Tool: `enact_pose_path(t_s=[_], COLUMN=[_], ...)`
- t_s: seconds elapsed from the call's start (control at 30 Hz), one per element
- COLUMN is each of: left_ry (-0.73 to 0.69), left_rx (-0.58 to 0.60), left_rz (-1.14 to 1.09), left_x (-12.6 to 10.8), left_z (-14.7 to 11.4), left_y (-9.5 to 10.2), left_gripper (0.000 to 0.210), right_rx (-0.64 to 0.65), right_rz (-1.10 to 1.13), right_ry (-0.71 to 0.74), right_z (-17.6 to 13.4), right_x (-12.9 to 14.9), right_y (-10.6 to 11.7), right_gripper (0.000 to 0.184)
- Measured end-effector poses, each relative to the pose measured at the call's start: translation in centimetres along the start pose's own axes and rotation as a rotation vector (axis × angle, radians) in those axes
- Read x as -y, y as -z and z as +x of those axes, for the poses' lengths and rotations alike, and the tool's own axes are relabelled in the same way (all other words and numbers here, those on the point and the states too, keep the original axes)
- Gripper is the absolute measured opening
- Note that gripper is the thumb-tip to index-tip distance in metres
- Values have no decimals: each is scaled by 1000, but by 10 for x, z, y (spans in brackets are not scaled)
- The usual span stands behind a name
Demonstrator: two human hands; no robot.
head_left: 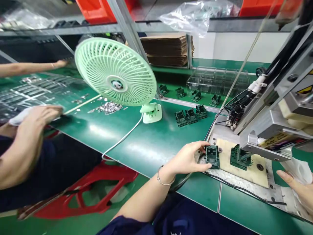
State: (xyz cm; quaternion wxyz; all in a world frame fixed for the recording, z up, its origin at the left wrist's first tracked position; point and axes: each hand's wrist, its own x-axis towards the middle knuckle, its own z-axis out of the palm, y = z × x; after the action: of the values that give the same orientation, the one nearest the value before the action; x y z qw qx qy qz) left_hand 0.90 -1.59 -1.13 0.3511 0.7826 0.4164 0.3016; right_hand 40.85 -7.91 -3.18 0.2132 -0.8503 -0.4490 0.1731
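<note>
Green plastic part (212, 156), pinched in the left hand (189, 160) fingers at the fixture plate (226, 156) edge, looks mid-loading beside a seated part (239, 157); next calls for square seating, while the right hand (297, 189) rests open nearby.

Between the fan's base (152, 113) and the left hand (189, 158) the green desk (146, 143) lies open, crossed only by the white cord (124, 137). To the right the way narrows: the machine's slanted arm (271, 107) overhangs the beige plate (225, 153), where a green part (239, 157) sits under it. Black cables (234, 114) hang beside the arm. Three small green parts (190, 115) stand behind the hand, with bare desk around them. A co-worker's hand (40, 116) and loose metal bits (109, 107) crowd the far left.
</note>
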Motion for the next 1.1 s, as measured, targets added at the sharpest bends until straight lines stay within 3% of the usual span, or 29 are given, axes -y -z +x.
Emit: enact_pose_path(t_s=[0.1, 0.6, 1.1], left_ry=[-32, -121, -133], left_rx=[7, -10, -25], left_rz=[1, 86, 98], left_x=[0, 0, 3], left_z=[1, 1, 0], left_y=[-1, 1, 0], left_gripper=[63, 63, 64], right_rx=[13, 52, 78], right_rz=[122, 57, -17], right_ry=[-90, -21, 38], right_z=[-5, -15, -12], right_x=[6, 29, 30], right_y=[1, 7, 4], right_gripper=[53, 61, 63])
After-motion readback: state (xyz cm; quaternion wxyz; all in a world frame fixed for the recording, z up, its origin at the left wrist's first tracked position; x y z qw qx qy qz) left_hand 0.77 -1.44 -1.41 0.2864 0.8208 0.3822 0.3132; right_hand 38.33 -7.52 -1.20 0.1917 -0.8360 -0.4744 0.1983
